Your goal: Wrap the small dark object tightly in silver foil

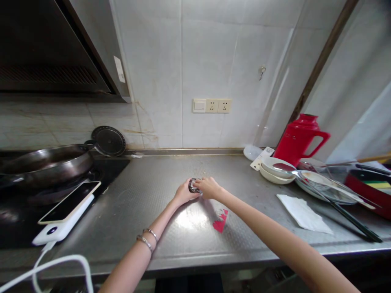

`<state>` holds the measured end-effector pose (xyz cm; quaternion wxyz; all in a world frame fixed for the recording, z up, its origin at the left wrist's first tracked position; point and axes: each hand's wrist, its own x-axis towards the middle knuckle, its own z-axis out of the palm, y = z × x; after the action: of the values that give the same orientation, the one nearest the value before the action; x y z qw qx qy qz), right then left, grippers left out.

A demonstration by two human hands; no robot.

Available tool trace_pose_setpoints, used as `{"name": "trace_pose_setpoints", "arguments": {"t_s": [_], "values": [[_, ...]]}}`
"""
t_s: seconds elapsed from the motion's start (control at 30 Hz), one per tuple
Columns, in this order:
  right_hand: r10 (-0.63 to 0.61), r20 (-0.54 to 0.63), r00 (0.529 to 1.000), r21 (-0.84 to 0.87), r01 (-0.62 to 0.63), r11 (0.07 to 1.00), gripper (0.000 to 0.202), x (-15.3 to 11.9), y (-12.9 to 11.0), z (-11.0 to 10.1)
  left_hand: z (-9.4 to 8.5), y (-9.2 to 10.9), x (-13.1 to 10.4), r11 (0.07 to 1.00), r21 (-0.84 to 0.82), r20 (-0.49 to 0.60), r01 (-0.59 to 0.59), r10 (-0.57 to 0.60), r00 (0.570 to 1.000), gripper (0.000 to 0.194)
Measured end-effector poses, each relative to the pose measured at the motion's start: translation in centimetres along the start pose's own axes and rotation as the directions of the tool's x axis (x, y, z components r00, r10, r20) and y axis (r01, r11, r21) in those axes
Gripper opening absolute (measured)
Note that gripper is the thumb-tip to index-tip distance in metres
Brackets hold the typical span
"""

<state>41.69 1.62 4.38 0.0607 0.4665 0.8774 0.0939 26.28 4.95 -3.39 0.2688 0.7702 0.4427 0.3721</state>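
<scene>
left hand (184, 193): i see grip wrapped round dark object (192, 186) | right hand (210, 188): at its top, grip i can't tell | red patch (219, 225) near, on table (146, 195)

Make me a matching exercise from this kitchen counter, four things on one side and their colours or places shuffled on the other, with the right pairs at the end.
Things:
1. Small round object
2. Smartphone
3. Thermos flask
4. Tissue

Colours or places:
A. Red, with a side handle
B. White, on the counter
C. Between the left hand and right hand
D. On top of the white power bank

Right pairs: 1-C, 2-D, 3-A, 4-B
</scene>
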Motion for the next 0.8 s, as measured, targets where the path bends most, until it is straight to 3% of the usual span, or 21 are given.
{"name": "trace_pose_setpoints", "arguments": {"t_s": [0.13,0.33,0.5,0.6,0.8], "values": [[-0.055,-0.008,0.998,-0.068,0.055,0.996,0.026,0.2,0.4,-0.2,-0.3,0.5,-0.1,1.0,-0.022,-0.008,0.005,-0.005,1.0,0.064],[-0.282,-0.076,0.956,-0.126,0.271,0.954,0.024,-1.0,2.1,-0.8,-1.2,1.8,-0.3,1.0,-0.018,-0.067,-0.02,0.019,0.998,0.076],[-0.305,-0.125,0.944,-0.114,0.292,0.95,0.029,-2.2,2.8,-1.3,-2.1,2.9,-0.2,0.987,0.037,-0.128,-0.157,0.16,0.979,0.076],[-0.315,-0.125,0.941,-0.086,0.306,0.948,0.027,-2.6,2.9,-1.5,-2.2,3.2,-0.4,0.974,0.048,-0.124,-0.221,0.226,0.966,0.075],[-0.458,-0.142,0.877,-0.182,0.432,0.883,0.032,-2.8,3.5,-1.6,-2.3,3.4,-0.8,0.963,0.054,-0.063,-0.265,0.268,0.961,0.075]]}}
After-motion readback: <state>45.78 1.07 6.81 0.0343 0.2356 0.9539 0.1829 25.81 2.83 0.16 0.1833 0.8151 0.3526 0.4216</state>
